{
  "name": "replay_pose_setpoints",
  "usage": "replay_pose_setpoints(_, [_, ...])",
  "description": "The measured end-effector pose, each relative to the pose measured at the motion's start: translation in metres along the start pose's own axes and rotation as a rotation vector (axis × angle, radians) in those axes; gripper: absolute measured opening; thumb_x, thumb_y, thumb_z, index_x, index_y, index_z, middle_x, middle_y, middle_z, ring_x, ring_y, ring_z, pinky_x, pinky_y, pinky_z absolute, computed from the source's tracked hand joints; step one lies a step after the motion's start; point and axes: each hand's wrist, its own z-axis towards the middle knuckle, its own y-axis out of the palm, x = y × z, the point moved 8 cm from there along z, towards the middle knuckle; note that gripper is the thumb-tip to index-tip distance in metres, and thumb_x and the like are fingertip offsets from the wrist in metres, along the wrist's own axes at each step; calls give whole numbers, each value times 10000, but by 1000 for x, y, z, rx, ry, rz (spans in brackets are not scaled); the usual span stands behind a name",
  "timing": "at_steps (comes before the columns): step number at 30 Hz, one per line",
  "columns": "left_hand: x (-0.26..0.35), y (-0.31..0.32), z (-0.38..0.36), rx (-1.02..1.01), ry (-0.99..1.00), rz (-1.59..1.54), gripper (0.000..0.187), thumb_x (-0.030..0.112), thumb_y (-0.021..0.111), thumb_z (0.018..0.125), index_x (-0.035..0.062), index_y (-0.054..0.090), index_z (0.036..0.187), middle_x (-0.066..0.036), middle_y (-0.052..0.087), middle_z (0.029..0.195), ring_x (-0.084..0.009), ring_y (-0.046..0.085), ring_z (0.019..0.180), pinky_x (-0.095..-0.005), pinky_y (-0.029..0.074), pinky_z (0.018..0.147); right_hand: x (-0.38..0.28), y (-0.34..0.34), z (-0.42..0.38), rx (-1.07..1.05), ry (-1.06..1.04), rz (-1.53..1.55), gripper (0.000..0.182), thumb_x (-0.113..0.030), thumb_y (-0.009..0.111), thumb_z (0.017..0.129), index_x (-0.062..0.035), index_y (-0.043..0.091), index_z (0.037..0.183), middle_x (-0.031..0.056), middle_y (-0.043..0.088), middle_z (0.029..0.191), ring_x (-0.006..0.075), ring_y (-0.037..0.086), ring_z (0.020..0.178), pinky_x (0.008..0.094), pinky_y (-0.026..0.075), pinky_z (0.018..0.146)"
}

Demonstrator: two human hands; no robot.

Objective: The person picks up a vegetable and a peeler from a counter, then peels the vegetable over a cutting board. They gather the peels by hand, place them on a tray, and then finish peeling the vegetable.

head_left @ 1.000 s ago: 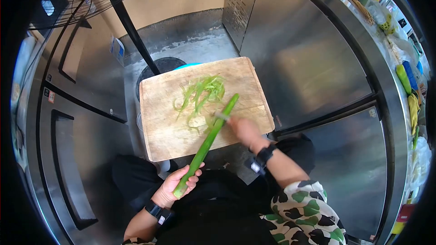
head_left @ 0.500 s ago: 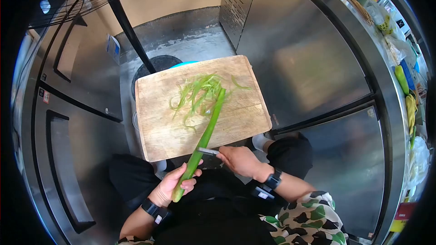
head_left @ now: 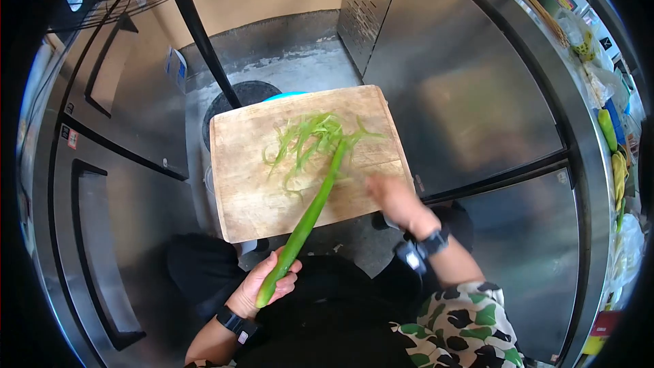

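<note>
Steel cupboard doors (head_left: 146, 259) stand at left. Next, the left hand (head_left: 252, 283) wraps around the near end of a green vegetable (head_left: 308, 221), which reaches over a wooden board (head_left: 238, 194), its tip at the peelings (head_left: 310, 138). Farther right, the right hand (head_left: 397, 201) is blurred; I cannot tell its grip.

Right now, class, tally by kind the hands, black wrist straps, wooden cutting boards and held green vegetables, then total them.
Left hand and right hand: 2
Black wrist straps: 2
Wooden cutting board: 1
Held green vegetable: 1
Total: 6
</note>
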Motion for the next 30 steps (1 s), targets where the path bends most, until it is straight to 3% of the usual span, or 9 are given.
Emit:
replay_pose_setpoints(1, [0, -4, -1, 18, 16, 27, 444, 363, 508, 948, 100, 411, 1292, -65, 504, 958, -85, 432, 583, -202, 351, 457, -20, 14, -19, -2, -135, -5, 281, -279, 442, 950, -50, 599, 907, 228, 616, 775, 410, 595, 759, 493, 457, 672])
replay_pose_setpoints(4, [4, -3, 0, 32, 6, 83, 399, 349, 536, 936, 109, 437, 1239, -60, 510, 999, -75, 427, 563, -198, 345, 441, -70, 48, -51, -195, -183, -31, 282, -307, 454, 948, -59, 563, 870, 222, 599, 713, 420, 593, 721, 505, 459, 646])
replay_pose_setpoints(6, [6, -7, -2, 70, 20, 138, 417, 352, 535, 935, 109, 430, 1256, -54, 514, 1005, -69, 424, 553, -198, 343, 432, -64, 57, -40, -143, -188, -79, 281, -312, 450, 946, -69, 573, 875, 209, 614, 739, 406, 601, 726, 502, 463, 647])
replay_pose_setpoints(8, [4, -15, -6, 92, 19, 133, 437, 353, 534, 936, 106, 419, 1278, -49, 518, 1007, -67, 424, 549, -198, 342, 427, -34, 54, -4, -146, -39, -158, 290, -314, 430, 948, -74, 584, 897, 198, 630, 774, 386, 614, 745, 495, 472, 663])
replay_pose_setpoints(13, [-3, -10, -7, 57, -37, 20, 513, 321, 504, 953, 85, 329, 1374, -51, 510, 982, -77, 428, 577, -197, 367, 468, 37, 8, 76, 105, 180, -356, 324, -325, 415, 945, -56, 587, 893, 198, 633, 787, 402, 603, 766, 503, 468, 680])
replay_pose_setpoints(18, [-8, -6, -3, 45, -93, -109, 492, 280, 479, 960, 75, 326, 1381, -88, 510, 978, -102, 430, 603, -203, 392, 520, 25, -13, 36, -28, 254, -368, 308, -292, 432, 941, -45, 615, 932, 200, 630, 807, 406, 597, 798, 495, 463, 717])
replay_pose_setpoints(20, [-8, -8, -3, 37, -92, -200, 474, 263, 471, 961, 70, 338, 1373, -101, 508, 970, -107, 429, 604, -206, 397, 532, -11, 4, -7, 0, -87, -94, 276, -266, 447, 946, -40, 602, 917, 199, 613, 780, 411, 589, 770, 486, 460, 698])
replay_pose_setpoints(25, [-11, -3, -4, 61, -73, -183, 498, 347, 483, 962, 79, 343, 1358, -72, 456, 887, -65, 403, 581, -165, 368, 494, -78, 69, -47, -253, -247, -19, 262, -303, 443, 957, -65, 543, 911, 196, 604, 755, 414, 582, 724, 497, 453, 644])
replay_pose_setpoints(30, [-17, -18, -8, 57, -120, -256, 499, 338, 489, 961, 86, 341, 1365, -64, 466, 882, -75, 412, 581, -179, 386, 510, -13, 45, 31, -105, 27, -201, 331, -333, 418, 952, -58, 586, 876, 198, 636, 806, 394, 607, 764, 492, 473, 675])
